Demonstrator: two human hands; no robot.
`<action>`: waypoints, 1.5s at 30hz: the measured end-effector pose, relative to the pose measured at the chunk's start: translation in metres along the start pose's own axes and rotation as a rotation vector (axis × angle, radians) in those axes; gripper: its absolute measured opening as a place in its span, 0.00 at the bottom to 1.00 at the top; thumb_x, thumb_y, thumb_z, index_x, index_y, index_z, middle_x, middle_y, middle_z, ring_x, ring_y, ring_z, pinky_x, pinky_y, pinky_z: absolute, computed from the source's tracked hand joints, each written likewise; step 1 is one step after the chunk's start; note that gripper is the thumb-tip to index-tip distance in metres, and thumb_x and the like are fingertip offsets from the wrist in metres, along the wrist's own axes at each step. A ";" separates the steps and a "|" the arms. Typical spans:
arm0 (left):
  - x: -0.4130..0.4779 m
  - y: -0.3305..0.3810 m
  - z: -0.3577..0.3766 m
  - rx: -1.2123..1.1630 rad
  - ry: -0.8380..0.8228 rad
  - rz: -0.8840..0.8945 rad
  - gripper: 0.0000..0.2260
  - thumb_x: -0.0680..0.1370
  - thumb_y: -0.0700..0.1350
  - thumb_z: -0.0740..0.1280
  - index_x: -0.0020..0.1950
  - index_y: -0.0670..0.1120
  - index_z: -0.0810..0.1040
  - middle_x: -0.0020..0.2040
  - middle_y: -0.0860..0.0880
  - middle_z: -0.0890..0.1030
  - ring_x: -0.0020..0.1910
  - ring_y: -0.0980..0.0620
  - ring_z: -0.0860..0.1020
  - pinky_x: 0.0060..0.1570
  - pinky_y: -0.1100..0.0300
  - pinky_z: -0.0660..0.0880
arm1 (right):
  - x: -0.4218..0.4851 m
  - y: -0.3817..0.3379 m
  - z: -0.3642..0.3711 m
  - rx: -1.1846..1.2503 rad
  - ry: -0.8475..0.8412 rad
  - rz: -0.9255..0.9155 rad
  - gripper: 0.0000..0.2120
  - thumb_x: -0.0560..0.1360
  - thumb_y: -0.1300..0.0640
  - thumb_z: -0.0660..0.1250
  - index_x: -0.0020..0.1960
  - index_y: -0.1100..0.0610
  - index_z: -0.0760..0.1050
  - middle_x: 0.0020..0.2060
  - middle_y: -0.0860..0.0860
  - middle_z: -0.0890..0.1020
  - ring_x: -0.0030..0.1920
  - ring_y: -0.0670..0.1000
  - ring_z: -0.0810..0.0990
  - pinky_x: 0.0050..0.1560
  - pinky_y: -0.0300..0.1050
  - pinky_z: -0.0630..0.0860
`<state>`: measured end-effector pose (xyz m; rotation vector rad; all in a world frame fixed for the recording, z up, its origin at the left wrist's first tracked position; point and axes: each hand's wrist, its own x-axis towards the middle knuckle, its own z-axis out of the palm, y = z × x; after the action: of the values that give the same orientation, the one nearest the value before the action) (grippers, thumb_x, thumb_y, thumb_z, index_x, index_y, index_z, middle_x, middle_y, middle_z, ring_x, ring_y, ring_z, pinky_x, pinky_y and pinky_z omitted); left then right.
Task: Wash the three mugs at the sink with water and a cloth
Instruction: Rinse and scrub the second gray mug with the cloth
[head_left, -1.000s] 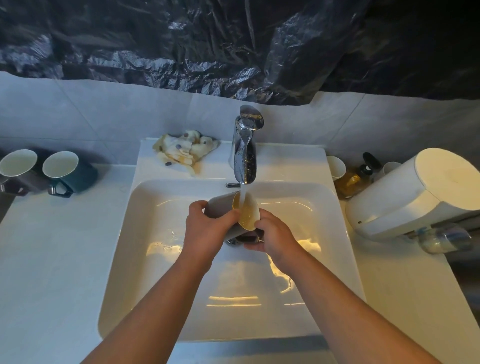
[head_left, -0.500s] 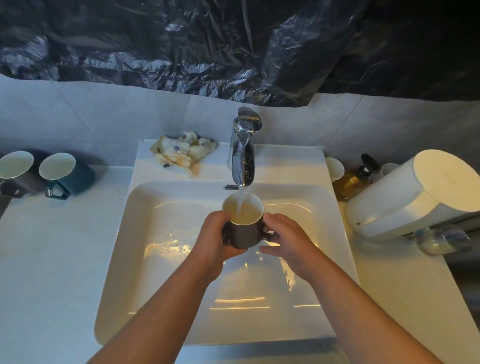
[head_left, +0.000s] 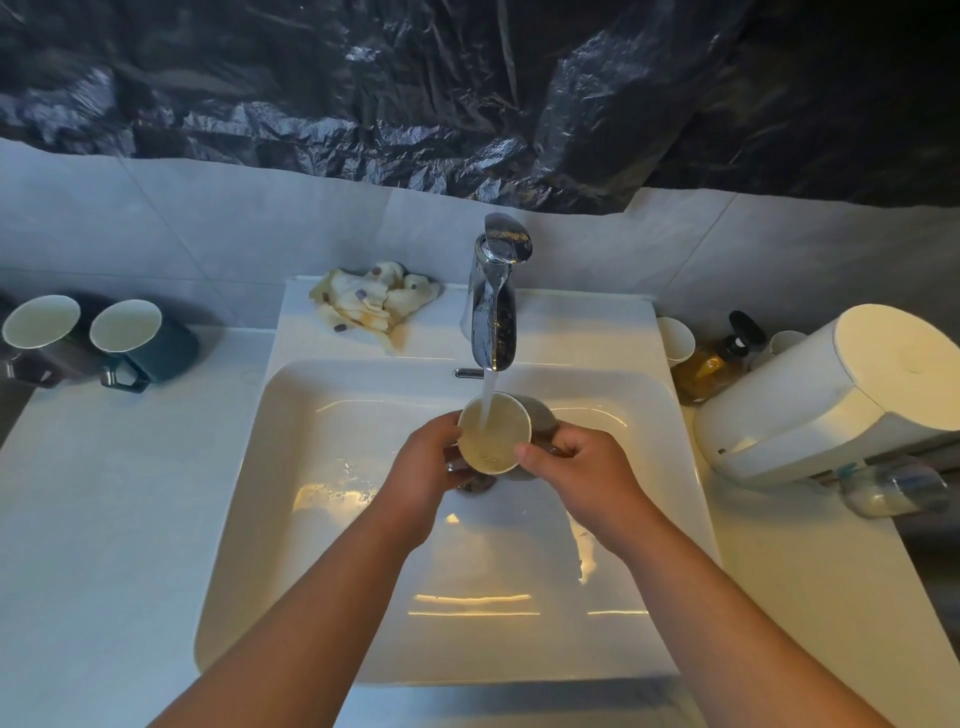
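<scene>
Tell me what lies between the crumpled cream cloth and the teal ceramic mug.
Nothing; head view shows bare white countertop between crumpled cream cloth and teal ceramic mug.

Grey mug (head_left: 500, 446) tilted under water stream (head_left: 487, 402) over sink (head_left: 337, 571), teal mug (head_left: 169, 347) beside dark mug (head_left: 41, 323) at left, crumpled cloth (head_left: 371, 305) on rim.

So it's a white counter (head_left: 104, 519) with a white sink (head_left: 571, 332) set into it. Far left by the wall, a grey mug (head_left: 41, 338) and a teal mug (head_left: 150, 343) stand side by side, touching. A crumpled, stained cloth (head_left: 371, 306) sits on the sink's back ledge, just left of the tap (head_left: 493, 312). On the right are a white cup (head_left: 675, 340), an amber pump bottle (head_left: 714, 364), a big white appliance (head_left: 831, 395), and a small bottle (head_left: 893, 491) lying on its side.
</scene>
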<state>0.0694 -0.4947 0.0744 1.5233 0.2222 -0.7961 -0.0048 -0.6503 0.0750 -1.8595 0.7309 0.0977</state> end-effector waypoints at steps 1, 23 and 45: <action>0.002 0.002 -0.003 -0.004 0.010 -0.003 0.12 0.84 0.40 0.59 0.49 0.49 0.80 0.49 0.47 0.83 0.49 0.49 0.82 0.46 0.57 0.82 | 0.000 -0.002 0.000 -0.056 0.012 -0.038 0.19 0.68 0.51 0.77 0.29 0.56 0.70 0.31 0.51 0.74 0.34 0.51 0.71 0.38 0.48 0.72; 0.017 0.023 -0.006 0.234 -0.157 0.061 0.16 0.78 0.34 0.57 0.53 0.50 0.79 0.59 0.45 0.81 0.59 0.45 0.79 0.62 0.49 0.75 | -0.002 -0.006 -0.004 -0.850 0.048 -0.510 0.11 0.71 0.49 0.76 0.47 0.54 0.83 0.78 0.45 0.61 0.77 0.51 0.62 0.66 0.35 0.63; 0.007 -0.002 -0.009 0.022 -0.212 0.109 0.15 0.83 0.59 0.53 0.62 0.61 0.76 0.60 0.57 0.80 0.61 0.54 0.78 0.57 0.52 0.80 | 0.014 0.003 0.010 0.605 -0.172 0.269 0.18 0.81 0.47 0.63 0.65 0.57 0.73 0.57 0.61 0.78 0.58 0.63 0.81 0.57 0.65 0.79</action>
<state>0.0768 -0.4886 0.0682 1.4463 -0.0267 -0.8677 0.0072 -0.6481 0.0627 -1.1597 0.7821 0.1846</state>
